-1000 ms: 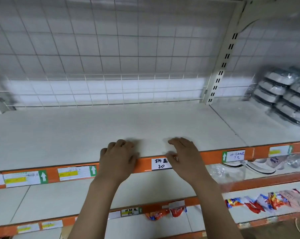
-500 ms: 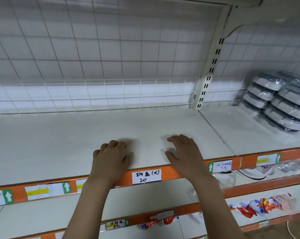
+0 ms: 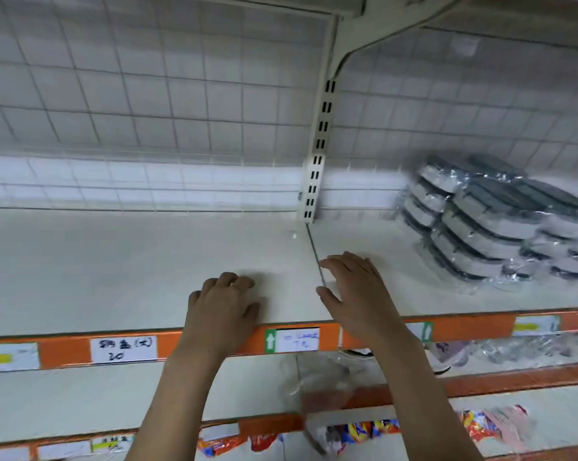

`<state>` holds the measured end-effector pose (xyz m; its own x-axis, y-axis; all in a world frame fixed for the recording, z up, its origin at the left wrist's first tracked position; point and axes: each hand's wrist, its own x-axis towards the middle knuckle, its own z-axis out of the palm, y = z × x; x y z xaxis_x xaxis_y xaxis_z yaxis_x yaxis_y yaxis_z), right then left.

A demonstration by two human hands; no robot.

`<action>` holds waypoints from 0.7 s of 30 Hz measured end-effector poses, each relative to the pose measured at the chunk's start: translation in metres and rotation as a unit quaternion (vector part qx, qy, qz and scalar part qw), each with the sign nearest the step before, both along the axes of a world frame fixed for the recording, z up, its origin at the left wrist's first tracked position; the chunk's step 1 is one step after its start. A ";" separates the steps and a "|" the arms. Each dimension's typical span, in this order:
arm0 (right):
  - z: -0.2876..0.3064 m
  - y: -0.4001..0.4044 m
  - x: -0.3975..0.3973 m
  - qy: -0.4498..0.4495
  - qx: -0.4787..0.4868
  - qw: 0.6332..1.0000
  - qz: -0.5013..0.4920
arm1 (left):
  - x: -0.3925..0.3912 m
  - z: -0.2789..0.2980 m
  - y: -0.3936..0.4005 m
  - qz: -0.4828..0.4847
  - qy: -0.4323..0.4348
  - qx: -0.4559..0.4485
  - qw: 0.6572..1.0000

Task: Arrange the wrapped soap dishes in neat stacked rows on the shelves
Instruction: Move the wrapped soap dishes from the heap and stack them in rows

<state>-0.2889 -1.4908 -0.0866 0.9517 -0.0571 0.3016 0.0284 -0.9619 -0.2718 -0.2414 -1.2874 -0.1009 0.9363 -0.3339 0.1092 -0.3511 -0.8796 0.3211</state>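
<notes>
The white shelf fills the middle of the frame from left to right, with a wire grid behind it and an orange price rail along its front edge. A slotted upright rises just right of centre, where a seam divides two shelf boards.

At the right of the frame, on that same shelf level, we see the wrapped soap dishes. They lie in several leaning stacks, each dish grey and dark-rimmed inside clear shiny film. The stacks tilt back toward the upper right, so we judge them loosely piled rather than squared.

We expect each dish to be light and rigid, probably plastic, though the film is likely slick and may crinkle or slide against its neighbour. We would take a short stack by its two long sides, palms pressing inward, rather than pinching the wrap, which could slip or tear.

Our right hand hovers or rests low over the seam near the front edge, fingers straight and slightly apart, holding nothing. Our left hand rests at the shelf's front edge in the lower centre, fingers bent down onto the board, also holding nothing. Both are well apart from the dishes.
</notes>
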 end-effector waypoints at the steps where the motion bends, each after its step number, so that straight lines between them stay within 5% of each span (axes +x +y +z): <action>1: 0.003 -0.013 -0.004 -0.007 0.000 1.000 0.001 | -0.007 -0.001 -0.014 -0.002 -0.002 0.002 1.000; 21: 0.065 -0.136 -0.031 -0.139 -0.037 0.990 -0.008 | -0.006 0.091 -0.159 -0.087 -0.139 -0.002 0.986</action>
<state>-0.3200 -1.6265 -0.0214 0.8308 -0.0392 0.5551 0.0769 -0.9799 -0.1843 -0.2473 -1.4468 -0.0101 0.7981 -0.4866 0.3552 -0.5723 -0.7966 0.1946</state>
